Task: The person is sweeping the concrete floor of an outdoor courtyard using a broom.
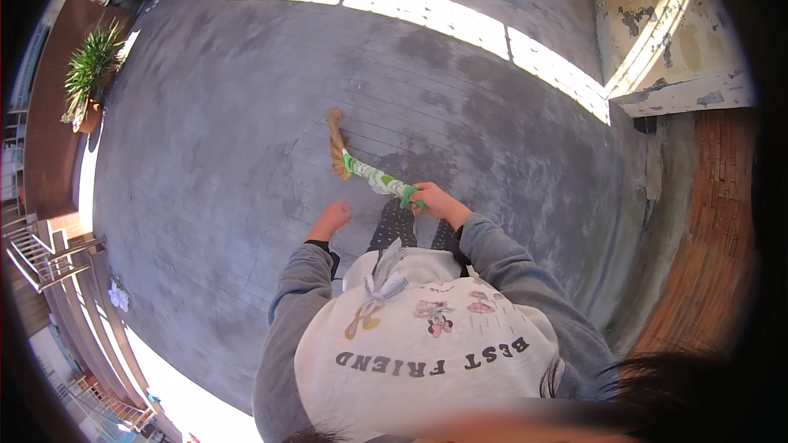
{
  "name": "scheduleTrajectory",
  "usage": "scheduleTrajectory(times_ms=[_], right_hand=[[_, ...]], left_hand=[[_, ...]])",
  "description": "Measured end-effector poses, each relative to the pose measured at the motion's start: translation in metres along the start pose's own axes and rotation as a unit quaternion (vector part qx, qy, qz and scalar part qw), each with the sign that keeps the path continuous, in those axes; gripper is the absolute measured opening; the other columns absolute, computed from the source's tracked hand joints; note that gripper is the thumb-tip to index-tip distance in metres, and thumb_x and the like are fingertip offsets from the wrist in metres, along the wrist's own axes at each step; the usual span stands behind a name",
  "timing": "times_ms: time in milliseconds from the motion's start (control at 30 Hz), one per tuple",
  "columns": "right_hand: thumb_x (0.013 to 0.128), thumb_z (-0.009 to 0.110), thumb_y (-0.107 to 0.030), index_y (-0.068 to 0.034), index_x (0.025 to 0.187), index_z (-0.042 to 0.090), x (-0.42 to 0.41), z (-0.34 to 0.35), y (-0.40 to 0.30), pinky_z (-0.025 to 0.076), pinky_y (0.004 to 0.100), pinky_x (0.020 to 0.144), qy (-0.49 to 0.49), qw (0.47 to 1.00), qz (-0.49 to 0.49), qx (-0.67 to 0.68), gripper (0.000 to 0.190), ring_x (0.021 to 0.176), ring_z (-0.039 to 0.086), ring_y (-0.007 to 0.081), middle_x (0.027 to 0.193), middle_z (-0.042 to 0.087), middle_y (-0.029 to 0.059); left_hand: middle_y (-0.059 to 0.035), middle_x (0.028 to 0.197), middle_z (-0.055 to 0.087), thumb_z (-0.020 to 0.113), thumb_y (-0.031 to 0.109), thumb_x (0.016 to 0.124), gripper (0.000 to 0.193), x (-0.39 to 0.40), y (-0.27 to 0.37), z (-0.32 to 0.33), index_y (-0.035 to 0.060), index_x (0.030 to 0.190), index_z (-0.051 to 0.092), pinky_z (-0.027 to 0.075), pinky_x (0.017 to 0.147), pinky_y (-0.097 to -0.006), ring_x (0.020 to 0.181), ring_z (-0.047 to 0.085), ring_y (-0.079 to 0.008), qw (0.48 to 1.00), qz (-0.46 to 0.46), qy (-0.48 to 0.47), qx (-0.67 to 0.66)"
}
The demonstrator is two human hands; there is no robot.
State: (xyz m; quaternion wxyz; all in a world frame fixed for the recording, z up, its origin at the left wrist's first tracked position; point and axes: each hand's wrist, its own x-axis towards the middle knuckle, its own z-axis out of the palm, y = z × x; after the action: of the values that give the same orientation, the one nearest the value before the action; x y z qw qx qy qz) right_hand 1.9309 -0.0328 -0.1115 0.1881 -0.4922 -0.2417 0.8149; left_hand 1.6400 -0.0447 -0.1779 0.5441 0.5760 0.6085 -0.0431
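My right hand (436, 202) grips the green end of a short broom's handle (381, 179). The handle wears a green and white patterned wrap. Its straw-coloured bristle head (337, 144) spreads out at the far end, over the grey concrete floor (221, 135) and seemingly touching it. To the left of the handle, my left hand (334, 218) hangs in front of my body with its fingers curled in and holds nothing that I can see. Below the hands are my dark patterned trousers (394, 224).
A potted spiky plant (89, 71) stands by a brown panel (52, 135) at the left. Metal railings (46, 252) lie below it. At the right are a peeling wall (659, 31) and a brick wall (702, 271). A bright sunlit band (425, 9) crosses the far floor.
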Motion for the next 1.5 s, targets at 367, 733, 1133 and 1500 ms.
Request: scheduleTrajectory(times_ms=[367, 733, 1133, 1500], right_hand=[[0.071, 0.045, -0.001, 0.005, 0.103, 0.044, -0.075, 0.016, -0.055, 0.039, 0.0217, 0.048, 0.045, 0.998, -0.011, -0.039, 0.032, 0.058, 0.048, 0.0105, 0.075, 0.05, 0.0058], [0.066, 0.046, -0.003, 0.0, 0.091, 0.048, -0.059, -0.079, -0.005, 0.036, 0.0225, 0.042, 0.249, 0.948, -0.034, -0.195, 0.026, 0.051, 0.047, 0.0098, 0.061, 0.048, 0.0025], [0.058, 0.05, -0.001, 0.003, 0.077, 0.05, 0.021, -0.147, 0.021, 0.039, 0.0329, 0.04, 0.279, 0.921, 0.068, -0.262, 0.019, 0.048, 0.051, 0.0207, 0.059, 0.052, 0.0111], [0.056, 0.052, 0.002, 0.001, 0.068, 0.049, 0.055, -0.179, 0.007, 0.035, 0.0332, 0.037, 0.348, 0.92, 0.166, -0.073, 0.012, 0.045, 0.047, 0.021, 0.056, 0.047, 0.009]], left_hand=[[-0.0087, 0.092, 0.047, 0.06, 0.016, 0.06, 0.043, 0.028, 0.182, 0.025, 0.0164, 0.1, 0.046, 0.044, 0.067, -0.0398, 0.082, 0.051, -0.0312, 0.891, 0.283, -0.025, 0.354], [-0.0133, 0.086, 0.054, 0.053, 0.01, 0.063, 0.028, 0.052, 0.144, 0.033, 0.0073, 0.09, 0.05, 0.042, 0.068, -0.0376, 0.083, 0.052, -0.0294, 0.957, 0.255, -0.062, 0.122], [-0.0097, 0.064, 0.058, 0.046, 0.012, 0.068, 0.016, -0.071, -0.073, -0.002, 0.0007, 0.078, 0.052, 0.042, 0.044, -0.028, 0.053, 0.056, -0.0151, 0.939, -0.25, 0.092, -0.215], [-0.0127, 0.068, 0.057, 0.045, 0.015, 0.069, 0.02, 0.019, 0.0, -0.073, 0.0002, 0.078, 0.052, 0.044, 0.052, -0.0303, 0.059, 0.057, -0.0196, 0.99, -0.138, -0.02, -0.036]])
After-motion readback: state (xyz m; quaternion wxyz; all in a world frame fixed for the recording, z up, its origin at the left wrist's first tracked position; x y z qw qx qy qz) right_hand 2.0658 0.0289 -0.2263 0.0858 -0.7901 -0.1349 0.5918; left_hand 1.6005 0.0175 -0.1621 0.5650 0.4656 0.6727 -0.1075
